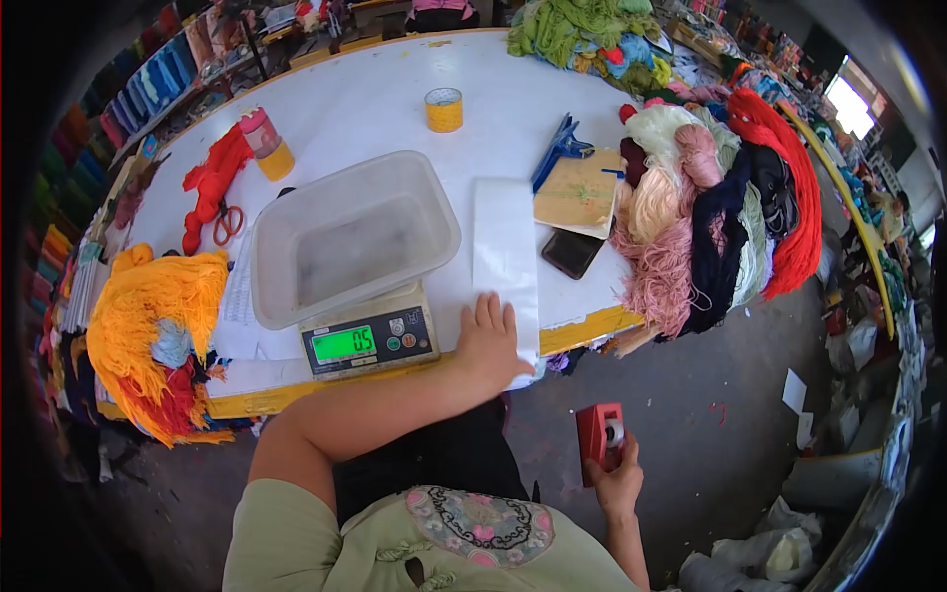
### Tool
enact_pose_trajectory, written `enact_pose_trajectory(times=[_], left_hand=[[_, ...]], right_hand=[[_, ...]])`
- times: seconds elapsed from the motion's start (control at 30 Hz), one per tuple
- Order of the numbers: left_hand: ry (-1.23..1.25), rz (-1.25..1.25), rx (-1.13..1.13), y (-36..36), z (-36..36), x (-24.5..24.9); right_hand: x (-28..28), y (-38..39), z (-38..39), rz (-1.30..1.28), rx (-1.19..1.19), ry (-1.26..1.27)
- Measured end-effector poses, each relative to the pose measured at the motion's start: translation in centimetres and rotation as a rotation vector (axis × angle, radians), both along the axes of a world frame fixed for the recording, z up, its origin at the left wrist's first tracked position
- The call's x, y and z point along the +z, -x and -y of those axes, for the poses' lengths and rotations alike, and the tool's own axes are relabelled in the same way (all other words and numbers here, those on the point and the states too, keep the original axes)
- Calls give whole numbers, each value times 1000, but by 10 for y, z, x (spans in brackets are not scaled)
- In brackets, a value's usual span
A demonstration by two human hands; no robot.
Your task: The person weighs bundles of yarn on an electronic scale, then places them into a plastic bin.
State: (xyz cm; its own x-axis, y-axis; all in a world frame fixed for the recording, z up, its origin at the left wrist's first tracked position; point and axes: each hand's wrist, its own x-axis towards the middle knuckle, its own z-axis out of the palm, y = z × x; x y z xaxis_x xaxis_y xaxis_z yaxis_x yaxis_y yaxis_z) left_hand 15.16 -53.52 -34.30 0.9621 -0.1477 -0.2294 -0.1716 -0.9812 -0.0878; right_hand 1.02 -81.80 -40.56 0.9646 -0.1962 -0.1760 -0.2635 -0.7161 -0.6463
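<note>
Left hand [488, 340], fingers spread, pins the bag [505, 237] right of the scale [367, 342]; right hand [619, 483] grips a dispenser [597, 434]. The bag, seemingly overhanging, may slide off.

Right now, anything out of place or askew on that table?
Yes. The pink yarn spills over the table edge at the right corner. The clear tub sits skewed on the scale, overhanging it. The left hand presses a white bag that hangs past the front edge.
</note>
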Motion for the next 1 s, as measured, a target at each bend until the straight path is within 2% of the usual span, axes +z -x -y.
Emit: enact_pose_trajectory(times=[0.07, 0.17, 0.2, 0.27, 0.3, 0.33, 0.37, 0.43, 0.47, 0.5, 0.53, 0.57, 0.73, 0.77, 0.83, 0.87, 0.9, 0.93, 0.97, 1.0], left_hand=[[161, 59, 75, -17, -12, -6], [172, 91, 186, -48, -17, -13], [246, 222, 208, -44, -17, -12], [360, 382, 94, -23, -18, -2], [407, 459, 33, -8, -20, 1], [525, 425, -18, 13, -21, -1], [501, 318, -77, 36, -23, 8], [555, 433, -243, 80, -29, 17], [685, 400, -355, 97, -34, 19], [680, 411, -457, 115, -41, 13], [725, 496, -458, 139, -49, 0], [679, 283, -387, 160, -60, -2], [638, 319, 25, 261, -144, -7], [617, 378, 131, 279, -165, 1], [479, 470, 347, 317, -212, 28], [360, 574, 443, 336, -238, 38], [343, 674, 558, 353, -270, 46], [343, 684, 763, 365, -298, 65], [265, 826, 827, 374, -329, 81], [233, 922, 878, 384, -370, 87]], right_hand=[[27, -15, -11, 174, 49, -167], [87, -52, -55, 391, 166, -434], [101, -66, -68, 454, 214, -484], [114, -103, -88, 551, 338, -299], [122, -120, -103, 533, 317, -258], [120, -144, -117, 644, 362, -179], [137, -157, -136, 569, 350, -142], [132, -201, -167, 582, 354, 38], [124, -222, -182, 542, 377, 21], [116, -244, -202, 503, 424, -4], [106, -261, -219, 455, 458, 63], [97, -274, -234, 415, 491, 134], [84, -290, -271, 408, 505, 293], [78, -299, -271, 410, 512, 276], [41, -330, -260, 777, 610, 152], [42, -325, -261, 861, 581, 148], [50, -317, -255, 944, 548, 148], [63, -296, -251, 902, 539, 52], [73, -276, -246, 859, 529, -41], [69, -268, -236, 933, 509, 17]])
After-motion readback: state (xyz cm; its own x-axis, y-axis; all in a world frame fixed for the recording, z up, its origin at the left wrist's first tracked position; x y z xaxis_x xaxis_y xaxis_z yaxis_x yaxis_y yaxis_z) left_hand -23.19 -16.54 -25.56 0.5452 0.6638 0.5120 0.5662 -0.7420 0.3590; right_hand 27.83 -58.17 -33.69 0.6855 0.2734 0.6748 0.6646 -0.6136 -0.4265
